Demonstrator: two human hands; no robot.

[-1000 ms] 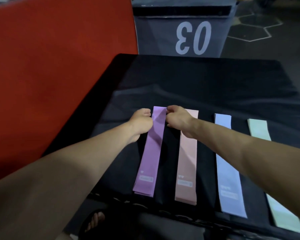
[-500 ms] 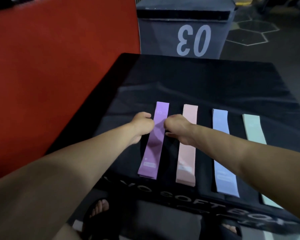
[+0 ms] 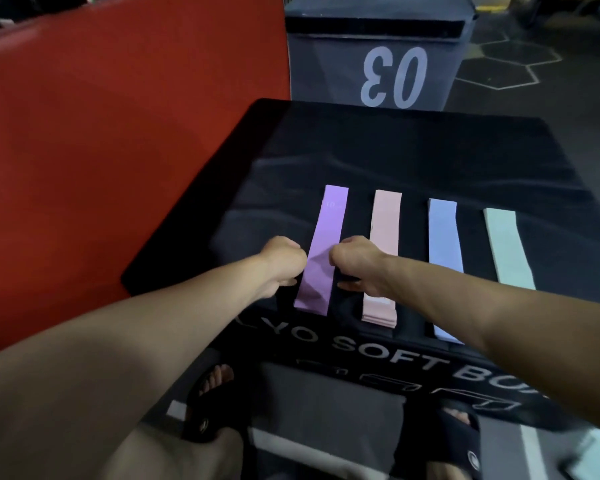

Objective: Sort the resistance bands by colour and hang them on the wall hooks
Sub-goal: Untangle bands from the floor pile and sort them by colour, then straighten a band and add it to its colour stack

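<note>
The black soft box (image 3: pixel 413 161) in front of me serves as my tabletop, with a red pad (image 3: pixel 118 140) on the left and a grey box (image 3: pixel 326 74) beyond the far edge. Four resistance bands lie flat on it in a row, running near to far and well apart from one another: the purple band (image 3: pixel 328 233) on the left, then the pink band (image 3: pixel 385 223), the blue band (image 3: pixel 444 233) and the mint band (image 3: pixel 504 247) on the right.

My left hand (image 3: pixel 283 263) has its fingers curled at the left edge of the purple band, and my right hand (image 3: pixel 355 265) is curled at its right edge, partly over the pink band. Each grip looks closed on the purple strip, which creases between my knuckles, though my fingertips are hidden from me.

To do this well, I judge I should pinch both layers of the loop together, lift straight up so the strip leaves the tabletop without dragging the pink one beside it, and keep the loop open enough to slip over a hook. No wall hooks are in view, so I must carry it.

The near face of the tabletop reads "YO SOFT BO", cut off at both ends. The grey box shows "03", upside down to me. The purple band bears a small pale mark near its far end, too small to read.
</note>
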